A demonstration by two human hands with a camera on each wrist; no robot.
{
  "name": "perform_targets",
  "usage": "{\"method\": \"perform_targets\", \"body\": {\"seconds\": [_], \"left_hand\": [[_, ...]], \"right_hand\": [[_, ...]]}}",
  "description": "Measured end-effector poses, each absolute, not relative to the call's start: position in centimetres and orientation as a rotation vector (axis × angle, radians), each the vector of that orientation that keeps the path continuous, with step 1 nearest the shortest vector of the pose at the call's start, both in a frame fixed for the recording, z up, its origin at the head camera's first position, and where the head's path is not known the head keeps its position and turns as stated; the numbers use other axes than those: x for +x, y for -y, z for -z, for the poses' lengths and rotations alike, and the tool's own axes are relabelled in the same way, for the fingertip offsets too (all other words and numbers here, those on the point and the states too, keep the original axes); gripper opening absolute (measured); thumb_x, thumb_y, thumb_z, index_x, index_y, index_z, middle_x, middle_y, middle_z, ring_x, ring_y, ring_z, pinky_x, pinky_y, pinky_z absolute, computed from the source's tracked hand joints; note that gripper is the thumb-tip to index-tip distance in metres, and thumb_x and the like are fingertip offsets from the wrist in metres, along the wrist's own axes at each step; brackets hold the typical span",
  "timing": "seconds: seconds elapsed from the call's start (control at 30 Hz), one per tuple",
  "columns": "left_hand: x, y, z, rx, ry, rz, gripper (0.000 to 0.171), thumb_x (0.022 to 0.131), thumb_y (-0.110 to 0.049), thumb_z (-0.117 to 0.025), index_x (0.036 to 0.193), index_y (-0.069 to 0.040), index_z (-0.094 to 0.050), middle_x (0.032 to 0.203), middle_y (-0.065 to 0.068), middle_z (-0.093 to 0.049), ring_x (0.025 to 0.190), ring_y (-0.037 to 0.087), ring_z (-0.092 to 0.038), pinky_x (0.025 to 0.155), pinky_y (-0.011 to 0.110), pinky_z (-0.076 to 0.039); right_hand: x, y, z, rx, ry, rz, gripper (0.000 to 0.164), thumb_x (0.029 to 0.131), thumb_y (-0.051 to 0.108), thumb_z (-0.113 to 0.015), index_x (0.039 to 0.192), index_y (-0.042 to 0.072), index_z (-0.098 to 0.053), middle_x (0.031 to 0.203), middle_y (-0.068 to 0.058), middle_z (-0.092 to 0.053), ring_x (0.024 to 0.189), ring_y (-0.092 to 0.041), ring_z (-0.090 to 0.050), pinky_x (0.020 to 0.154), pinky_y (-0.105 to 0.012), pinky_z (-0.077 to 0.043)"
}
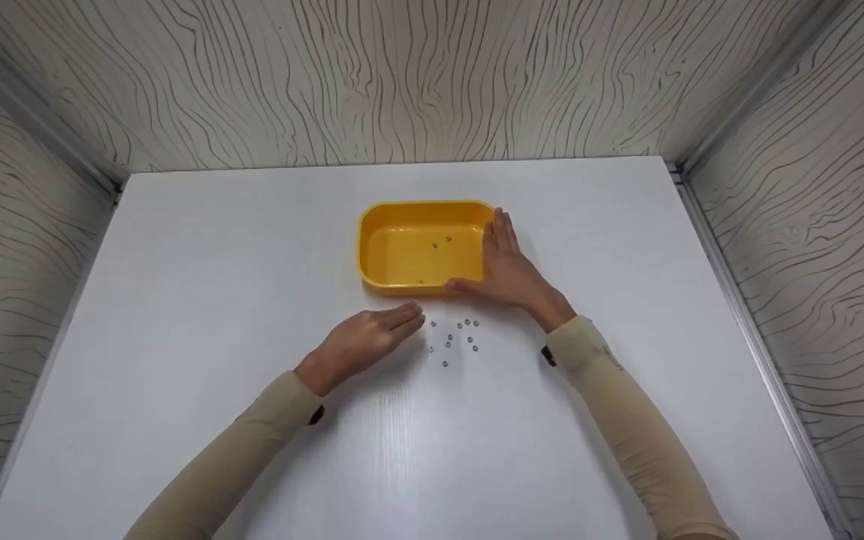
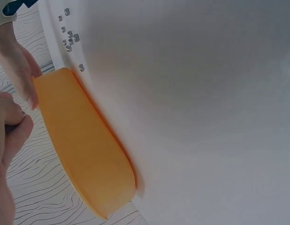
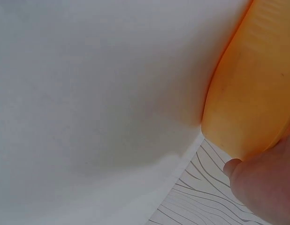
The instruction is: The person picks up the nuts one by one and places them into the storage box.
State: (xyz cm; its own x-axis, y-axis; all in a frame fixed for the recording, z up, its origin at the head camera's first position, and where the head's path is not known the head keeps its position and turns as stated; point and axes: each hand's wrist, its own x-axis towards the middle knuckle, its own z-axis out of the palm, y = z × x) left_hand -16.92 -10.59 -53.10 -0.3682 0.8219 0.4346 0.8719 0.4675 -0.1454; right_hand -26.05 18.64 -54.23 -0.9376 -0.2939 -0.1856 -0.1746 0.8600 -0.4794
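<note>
The left hand [image 1: 364, 337] pinches a small silver nut [image 2: 23, 113] between thumb and finger, just in front of the yellow tray [image 1: 432, 289]. Its fingertips point toward the tray's near side. At the tray's right end, the right hand [image 1: 511, 274] rests on the rim, fingers straight along the side and thumb on the near edge. Part of that hand [image 3: 262, 183] also shows against the tray wall in the right wrist view. Several loose nuts [image 1: 448, 344] lie scattered on the white table before the tray. Inside it are a few more nuts [image 1: 435, 245].
The white table [image 1: 237, 247] extends around the tray on all sides. Behind it rises a wood-grain patterned wall [image 1: 402, 82], with similar panels at left and right. Metal rails [image 1: 762, 360] run along the side edges.
</note>
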Motion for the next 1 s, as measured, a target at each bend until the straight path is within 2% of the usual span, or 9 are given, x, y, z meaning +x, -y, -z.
{"method": "perform_targets", "body": {"seconds": [0.33,0.5,0.67,0.83,1.0], "left_hand": [[-17.9,9.2,52.3,-1.203,2.36,0.644,0.03,0.089,0.002,-0.078,0.118,-0.004,-0.079,0.114,0.009,-0.081,0.106,0.022,-0.079,0.09,0.03,-0.064],[-18.4,8.8,51.8,-1.03,2.399,0.924,0.03,0.088,0.009,-0.076,0.115,-0.005,-0.081,0.112,0.012,-0.082,0.103,0.027,-0.08,0.087,0.036,-0.066],[-18.8,8.9,51.3,-0.897,2.438,1.12,0.031,0.09,0.01,-0.074,0.117,-0.003,-0.08,0.111,0.014,-0.081,0.101,0.025,-0.081,0.085,0.033,-0.066],[-19.2,8.7,50.9,-0.75,2.5,1.221,0.028,0.092,0.005,-0.074,0.119,-0.003,-0.079,0.111,0.015,-0.081,0.087,0.022,-0.079,0.084,0.033,-0.066],[-19.7,8.4,50.9,-0.6,2.539,1.321,0.024,0.094,-0.001,-0.075,0.118,-0.004,-0.08,0.108,0.014,-0.082,0.089,0.022,-0.079,0.085,0.033,-0.067]], "right_hand": [[-25.9,-18.7,54.4,-0.385,-2.797,0.704,0.149,0.073,0.094,-0.059,0.166,0.001,0.011,0.175,-0.012,0.027,0.166,-0.03,0.018,0.135,-0.052,-0.022],[-26.0,-18.6,54.4,-0.385,-2.792,0.714,0.15,0.071,0.096,-0.058,0.167,0.002,0.011,0.175,-0.011,0.028,0.166,-0.029,0.018,0.135,-0.051,-0.022],[-26.0,-18.4,54.4,-0.383,-2.779,0.733,0.15,0.071,0.096,-0.059,0.166,0.004,0.012,0.175,-0.01,0.028,0.166,-0.029,0.019,0.136,-0.05,-0.019],[-26.0,-18.4,54.3,-0.371,-2.781,0.734,0.15,0.071,0.095,-0.06,0.166,0.003,0.01,0.175,-0.01,0.027,0.166,-0.028,0.019,0.136,-0.049,-0.019],[-26.0,-18.7,54.2,-0.369,-2.791,0.712,0.151,0.07,0.096,-0.059,0.167,0.004,0.009,0.175,-0.01,0.027,0.166,-0.03,0.016,0.134,-0.052,-0.023]]}}
